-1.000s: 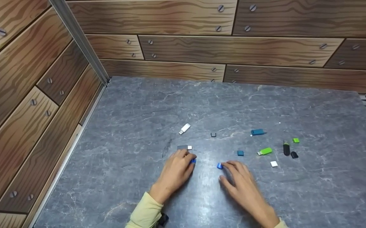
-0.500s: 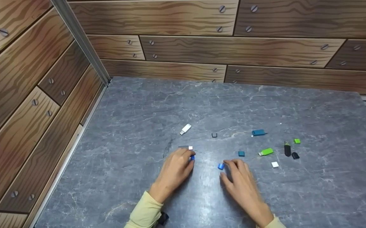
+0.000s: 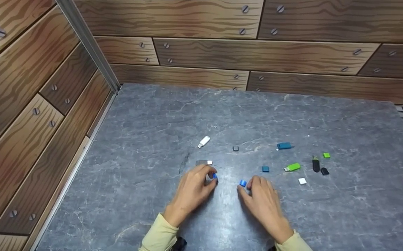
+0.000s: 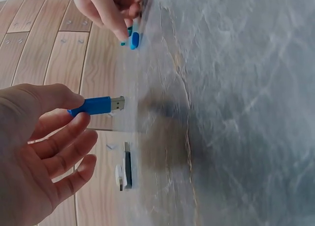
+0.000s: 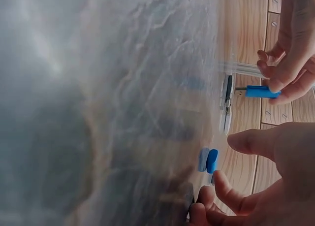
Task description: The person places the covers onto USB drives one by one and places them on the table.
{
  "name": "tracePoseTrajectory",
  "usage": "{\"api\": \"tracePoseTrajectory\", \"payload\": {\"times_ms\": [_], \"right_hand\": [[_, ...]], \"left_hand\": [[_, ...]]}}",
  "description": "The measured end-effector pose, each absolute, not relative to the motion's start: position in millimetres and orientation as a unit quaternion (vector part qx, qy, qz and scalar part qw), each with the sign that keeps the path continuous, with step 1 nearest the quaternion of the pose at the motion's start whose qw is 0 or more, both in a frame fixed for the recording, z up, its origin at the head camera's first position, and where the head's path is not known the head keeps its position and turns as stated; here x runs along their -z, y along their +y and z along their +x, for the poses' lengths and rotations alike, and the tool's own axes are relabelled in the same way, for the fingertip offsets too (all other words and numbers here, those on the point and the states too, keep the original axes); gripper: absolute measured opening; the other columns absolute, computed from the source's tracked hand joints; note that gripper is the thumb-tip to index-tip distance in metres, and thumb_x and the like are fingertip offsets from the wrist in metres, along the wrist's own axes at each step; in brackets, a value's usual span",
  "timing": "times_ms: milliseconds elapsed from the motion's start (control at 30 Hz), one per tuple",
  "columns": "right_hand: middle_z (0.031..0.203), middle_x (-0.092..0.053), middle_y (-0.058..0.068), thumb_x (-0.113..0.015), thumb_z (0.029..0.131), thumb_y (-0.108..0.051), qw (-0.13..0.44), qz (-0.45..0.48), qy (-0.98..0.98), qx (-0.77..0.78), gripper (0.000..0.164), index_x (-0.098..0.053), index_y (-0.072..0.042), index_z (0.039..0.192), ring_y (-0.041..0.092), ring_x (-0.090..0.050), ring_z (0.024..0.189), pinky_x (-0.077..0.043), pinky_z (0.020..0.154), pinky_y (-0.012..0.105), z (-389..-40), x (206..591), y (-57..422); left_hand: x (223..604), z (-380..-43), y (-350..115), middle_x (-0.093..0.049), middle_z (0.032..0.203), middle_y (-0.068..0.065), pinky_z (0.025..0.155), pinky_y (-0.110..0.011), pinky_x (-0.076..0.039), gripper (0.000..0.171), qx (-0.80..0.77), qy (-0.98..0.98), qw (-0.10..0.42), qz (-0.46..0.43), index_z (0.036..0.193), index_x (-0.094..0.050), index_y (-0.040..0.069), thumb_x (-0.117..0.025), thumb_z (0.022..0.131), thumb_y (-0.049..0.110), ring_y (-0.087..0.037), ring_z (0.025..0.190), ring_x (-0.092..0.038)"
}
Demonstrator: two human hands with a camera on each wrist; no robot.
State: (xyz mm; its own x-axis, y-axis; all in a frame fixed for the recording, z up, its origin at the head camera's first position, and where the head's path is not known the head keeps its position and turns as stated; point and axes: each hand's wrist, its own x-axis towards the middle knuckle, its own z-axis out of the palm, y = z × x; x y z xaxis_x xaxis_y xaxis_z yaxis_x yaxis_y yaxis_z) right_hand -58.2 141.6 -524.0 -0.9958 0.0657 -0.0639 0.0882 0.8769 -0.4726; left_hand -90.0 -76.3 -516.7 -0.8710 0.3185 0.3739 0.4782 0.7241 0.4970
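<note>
Thumb and index finger of my left hand (image 3: 194, 183) pinch a blue USB stick (image 4: 96, 106), whose metal plug points downward just above the table in the left wrist view. My right hand (image 3: 266, 202) is at a small blue cap (image 3: 243, 183) lying on the table. In the right wrist view the thumb and fingers are spread either side of this blue cap (image 5: 212, 160), with a gap between them. A dark grey USB stick (image 3: 201, 162) with a white end lies just beyond the left hand.
Loose on the grey marbled table (image 3: 145, 118) are a white USB stick (image 3: 204, 141), a dark cap (image 3: 235, 148), a teal stick (image 3: 284, 145), a teal cap (image 3: 265, 169), a green stick (image 3: 293, 167) and a black stick (image 3: 316, 164). Wood-patterned panels (image 3: 201, 52) border it.
My right thumb has come up beside the blue cap, while the index finger has shifted slightly away to its right. The left hand has turned a little with the blue USB stick.
</note>
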Motion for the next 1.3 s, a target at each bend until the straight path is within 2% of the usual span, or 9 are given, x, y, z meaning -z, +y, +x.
{"api": "tracePoseTrajectory", "payload": {"times_ms": [233, 567, 667, 800, 1067, 1300], "right_hand": [[0.083, -0.058, 0.008, -0.075, 0.097, -0.032, 0.014, 0.029, 0.971, 0.236, 0.031, -0.059, -0.008, 0.087, 0.024, -0.053, 0.077, -0.047, 0.066, 0.041, -66.2, 527.0, 138.6], [0.079, -0.059, 0.007, -0.079, 0.094, -0.033, -0.023, 0.021, 0.972, 0.232, 0.033, -0.059, -0.008, 0.084, 0.023, -0.054, 0.071, -0.046, 0.06, 0.04, -68.8, 531.9, 137.8], [0.079, -0.059, 0.006, -0.081, 0.092, -0.033, -0.025, 0.022, 0.972, 0.233, 0.033, -0.059, -0.009, 0.085, 0.023, -0.055, 0.071, -0.047, 0.06, 0.04, -69.1, 532.2, 138.4], [0.078, -0.06, 0.006, -0.082, 0.091, -0.031, -0.032, 0.02, 0.971, 0.236, 0.032, -0.06, -0.009, 0.085, 0.023, -0.055, 0.071, -0.048, 0.06, 0.041, -69.3, 532.9, 140.0], [0.078, -0.061, 0.005, -0.082, 0.091, -0.026, -0.023, 0.02, 0.968, 0.249, 0.028, -0.06, -0.009, 0.086, 0.021, -0.054, 0.07, -0.047, 0.061, 0.04, -71.8, 534.0, 144.2], [0.078, -0.06, 0.003, -0.081, 0.092, -0.024, 0.018, 0.013, 0.958, 0.285, 0.022, -0.064, -0.009, 0.093, 0.016, -0.051, 0.067, -0.043, 0.059, 0.033, -74.2, 533.7, 152.5]], "left_hand": [[518.5, -87.6, -80.0, -0.074, 0.092, 0.0, 0.064, -0.018, -0.052, 0.015, 0.35, -0.908, 0.111, -0.2, 0.102, -0.076, 0.01, -0.081, 0.088, 0.008, -0.01, 0.072, -0.064], [529.3, -90.8, -90.0, -0.076, 0.091, -0.006, 0.069, -0.02, -0.054, 0.018, 0.422, -0.889, 0.055, -0.169, 0.105, -0.075, 0.007, -0.077, 0.089, 0.002, -0.016, 0.077, -0.07], [533.1, -91.8, -92.8, -0.076, 0.09, -0.008, 0.069, -0.025, -0.058, 0.018, 0.442, -0.881, 0.038, -0.163, 0.106, -0.075, 0.005, -0.077, 0.089, 0.0, -0.019, 0.078, -0.071], [535.3, -92.6, -95.1, -0.076, 0.09, -0.008, 0.07, -0.032, -0.06, 0.018, 0.462, -0.872, 0.019, -0.159, 0.107, -0.075, 0.003, -0.077, 0.09, 0.0, -0.014, 0.078, -0.069], [537.5, -93.9, -98.6, -0.076, 0.089, -0.007, 0.068, -0.019, -0.054, 0.018, 0.478, -0.866, -0.002, -0.144, 0.108, -0.076, 0.004, -0.077, 0.091, 0.002, -0.008, 0.077, -0.066], [541.6, -94.6, -102.7, -0.077, 0.088, -0.009, 0.068, -0.017, -0.052, 0.018, 0.507, -0.852, -0.027, -0.126, 0.109, -0.077, 0.003, -0.078, 0.091, 0.002, -0.004, 0.076, -0.063]]}}
